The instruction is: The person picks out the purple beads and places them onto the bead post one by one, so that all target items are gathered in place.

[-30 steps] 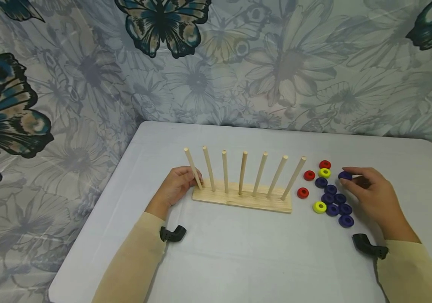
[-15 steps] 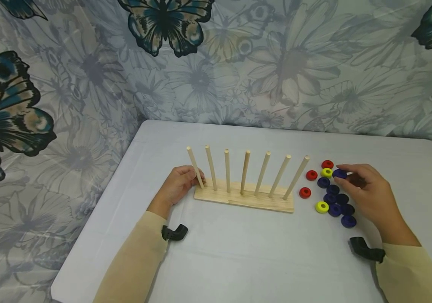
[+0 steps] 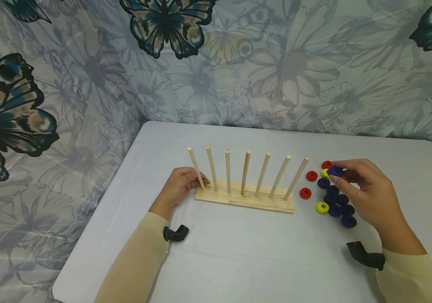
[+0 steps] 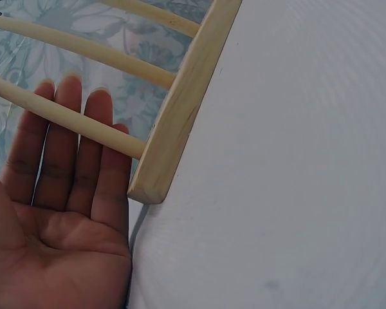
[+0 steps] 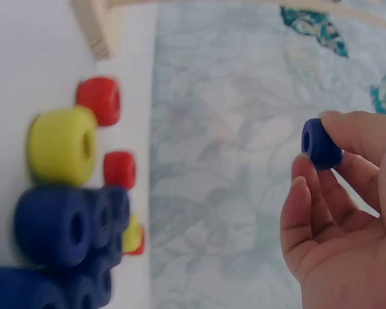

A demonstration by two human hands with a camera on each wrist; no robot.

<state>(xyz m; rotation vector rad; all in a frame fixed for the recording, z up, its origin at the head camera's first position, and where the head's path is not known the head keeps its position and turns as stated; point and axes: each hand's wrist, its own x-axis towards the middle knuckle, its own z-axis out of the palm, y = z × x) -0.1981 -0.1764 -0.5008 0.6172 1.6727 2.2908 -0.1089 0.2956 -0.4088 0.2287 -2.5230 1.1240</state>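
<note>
A pale wooden rack (image 3: 244,202) with a row of upright pegs stands mid-table. At its left end is my left hand (image 3: 180,185); in the left wrist view its fingers (image 4: 64,148) extend fairly straight behind the end peg (image 4: 71,119). Whether they touch the peg or base, I cannot tell. My right hand (image 3: 371,189) pinches a dark blue ring (image 3: 335,171) between thumb and fingers, above the table. In the right wrist view the ring (image 5: 321,144) shows its hole facing left. All the pegs are bare.
Right of the rack lie several blue rings (image 3: 334,210), two yellow rings (image 3: 322,207) and three red rings (image 3: 305,193). The white table (image 3: 238,261) meets a flowered, butterfly-patterned backdrop (image 3: 238,84). Black straps with small devices (image 3: 365,256) are on both wrists.
My right hand has moved left and up with the blue ring, raising it over the far yellow ring. My left hand has stayed by the rack's left end.
</note>
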